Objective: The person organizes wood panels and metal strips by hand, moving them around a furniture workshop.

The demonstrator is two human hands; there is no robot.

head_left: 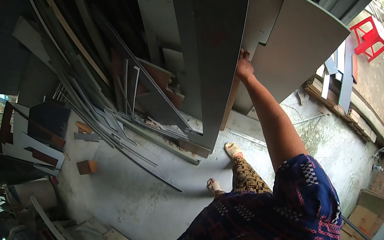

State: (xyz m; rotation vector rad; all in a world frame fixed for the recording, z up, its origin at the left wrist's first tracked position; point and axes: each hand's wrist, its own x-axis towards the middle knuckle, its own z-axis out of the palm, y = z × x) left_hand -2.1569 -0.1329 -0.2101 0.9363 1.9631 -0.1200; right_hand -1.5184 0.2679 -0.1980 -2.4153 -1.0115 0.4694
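Note:
My right hand (243, 66) reaches up and forward, its fingers closed round the edge of a tall dark grey board (216, 32) that leans among other sheets. Just right of the hand stands a wide light grey panel (298, 34) with a small notch cut in its edge and a curved outer side. My fingertips are partly hidden against the board edge. My left hand is out of view.
Long thin strips (101, 113) and boards lean at the left, with some ends on the concrete floor (129, 199). A brown block (87, 167) lies there. Offcut panels (32, 144) stand far left. A red plastic stool (369, 39) and stacked strips (342, 110) are at the right.

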